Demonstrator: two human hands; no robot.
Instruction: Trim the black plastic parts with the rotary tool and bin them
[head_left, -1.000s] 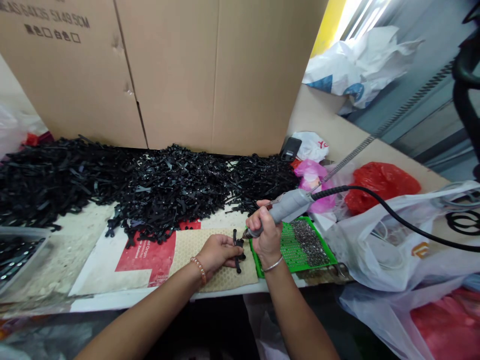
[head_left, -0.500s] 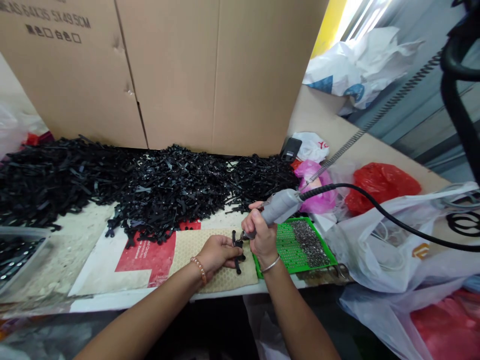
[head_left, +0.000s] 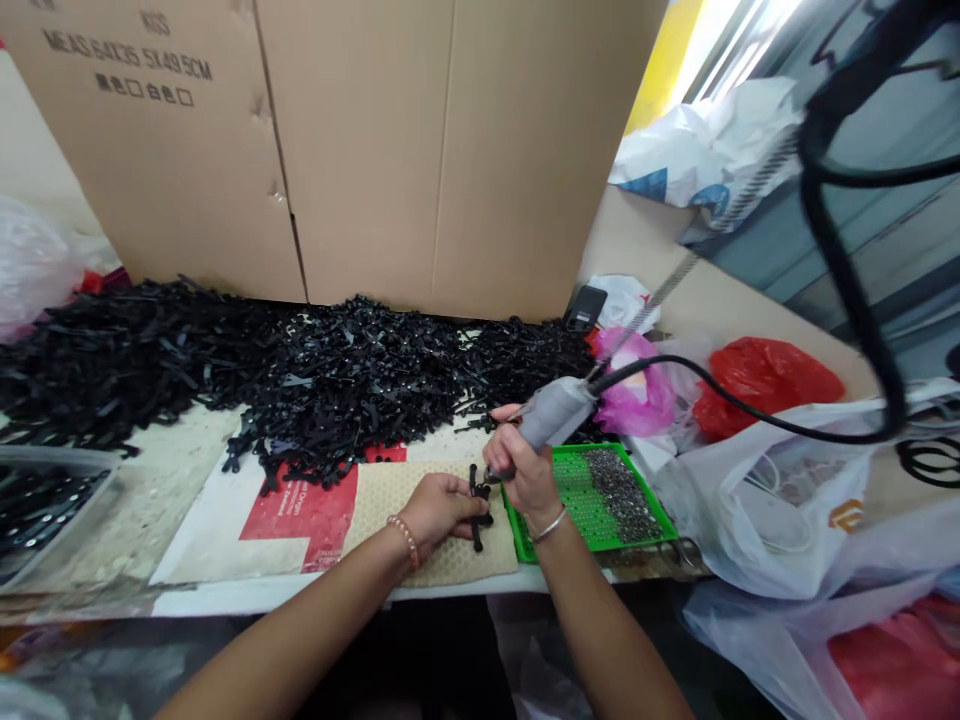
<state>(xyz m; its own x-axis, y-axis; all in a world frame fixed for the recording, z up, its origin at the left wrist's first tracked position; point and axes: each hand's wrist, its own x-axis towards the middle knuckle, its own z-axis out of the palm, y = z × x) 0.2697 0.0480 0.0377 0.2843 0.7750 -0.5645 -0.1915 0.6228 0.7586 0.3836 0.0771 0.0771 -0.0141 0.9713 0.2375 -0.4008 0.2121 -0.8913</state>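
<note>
Between the fingers of my left hand [head_left: 442, 510] is a small black plastic part [head_left: 476, 530] with crossing arms, held over a beige textured mat [head_left: 375, 500]. My right hand [head_left: 527, 480] is wrapped round a grey electric screwdriver [head_left: 559, 412], tilted so that its tip points down and left. The tip is at the black part; whether it touches a screw there cannot be made out. Right beside my right hand lies a green perforated tray [head_left: 566, 500] with many small screws [head_left: 622, 495] gathered on its right side.
Heaps of black plastic parts [head_left: 360, 370] line the back of the table before a large cardboard box [head_left: 360, 150]. A clear bin [head_left: 112, 490] of parts stands left. A black cable [head_left: 750, 405] and a coil spring [head_left: 675, 280] run from the screwdriver. Plastic bags [head_left: 765, 385] crowd the right.
The view has shifted slightly, and the black cable hangs in a lower, closer loop at the right. Both hands keep their grips, with the screwdriver still at the black part.
</note>
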